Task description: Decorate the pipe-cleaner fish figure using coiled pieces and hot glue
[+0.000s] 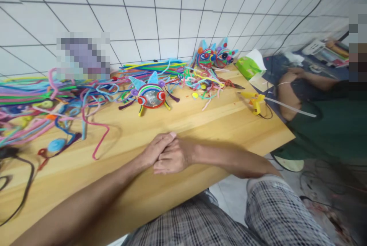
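Clearly, snagging is the first worry at the left: a black cable (30, 183) curves across the lower left of the wooden table (223, 116), and a sideways sweep of the left forearm (86, 196) might drag it. Above, at mid-left, fuzzy stems (23, 99) lie tangled around and behind a blue disc (56, 145); pulling one out could bring others along. A bent pink stem (99, 124) pokes out of the heap toward the centre and seems the likeliest to catch a finger.

Near the middle of the frame sits the big-eyed figure (151, 99), just beyond the hands and touched by neither. It looks light, so a careless forward reach could tip it or bend a leg. Below it, the left hand (157, 149) and right hand (173, 157) are clasped, fingers curled together; no object shows in either, though the space between the palms is hidden.

Upper right of centre, two similar figures (205, 58) stand close together; bumping one could topple both. Farther right, a yellow glue gun (256, 102) lies near the edge, its pale glue stick (292, 107) jutting past; a knock from another person's arm (318, 80) might dislodge it.
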Motion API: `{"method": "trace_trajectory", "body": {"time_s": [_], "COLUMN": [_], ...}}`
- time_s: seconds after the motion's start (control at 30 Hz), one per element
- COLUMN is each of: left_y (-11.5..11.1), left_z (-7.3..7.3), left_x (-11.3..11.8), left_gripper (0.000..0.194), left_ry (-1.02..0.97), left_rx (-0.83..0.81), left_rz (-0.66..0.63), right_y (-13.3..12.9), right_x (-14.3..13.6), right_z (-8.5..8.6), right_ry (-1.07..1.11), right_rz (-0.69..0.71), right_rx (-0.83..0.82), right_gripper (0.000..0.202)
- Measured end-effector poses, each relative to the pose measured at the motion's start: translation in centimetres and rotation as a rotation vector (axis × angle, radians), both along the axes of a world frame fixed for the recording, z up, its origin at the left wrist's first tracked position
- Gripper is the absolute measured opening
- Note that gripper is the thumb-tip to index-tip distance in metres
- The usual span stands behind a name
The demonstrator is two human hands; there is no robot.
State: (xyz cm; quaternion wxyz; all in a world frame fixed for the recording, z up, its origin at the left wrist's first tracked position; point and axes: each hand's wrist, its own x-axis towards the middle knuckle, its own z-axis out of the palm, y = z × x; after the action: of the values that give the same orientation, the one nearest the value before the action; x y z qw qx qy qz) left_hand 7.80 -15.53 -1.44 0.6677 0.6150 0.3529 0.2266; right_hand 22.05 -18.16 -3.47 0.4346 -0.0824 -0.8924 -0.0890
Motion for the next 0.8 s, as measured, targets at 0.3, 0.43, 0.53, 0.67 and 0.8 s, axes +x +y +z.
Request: {"method": "trace_trajectory", "body": {"time_s": [0.3, 0.43, 0.53, 0.67, 0.8], "left_y": [-0.3, 0.0, 0.1, 0.0, 0.0], "left_z": [-0.9, -0.8, -0.9, -1.4, -2.1], "left_x": [-0.5, -0.7, -0.7, -0.6, -0.6], "left_gripper": [0.066, 0.069, 0.068, 0.071, 0.092], "left_ry": [-0.093, -0.161, -0.165, -0.260, -0.295], "left_rx": [0.097, 0.206, 0.224, 0.201, 0.167], "left_rz": [-0.088, -0.158, -0.172, -0.111, -0.209], "right_y": [0.2, 0.2, 0.2, 0.1, 0.6], "right_x": [1.0, 1.2, 1.3, 2.8, 4.1], "right_z": [0.0, 0.1, 0.1, 1.1, 2.3], "right_ry": [0.111, 0.151, 0.154, 0.270, 0.283], "right_rz": [0.001, -0.017, -0.008, -0.068, -0.249], "right_rx": [-0.144, -0.228, -0.268, -0.412, -0.708], "right_gripper": [0.031, 0.039, 0.036, 0.008, 0.049]}}
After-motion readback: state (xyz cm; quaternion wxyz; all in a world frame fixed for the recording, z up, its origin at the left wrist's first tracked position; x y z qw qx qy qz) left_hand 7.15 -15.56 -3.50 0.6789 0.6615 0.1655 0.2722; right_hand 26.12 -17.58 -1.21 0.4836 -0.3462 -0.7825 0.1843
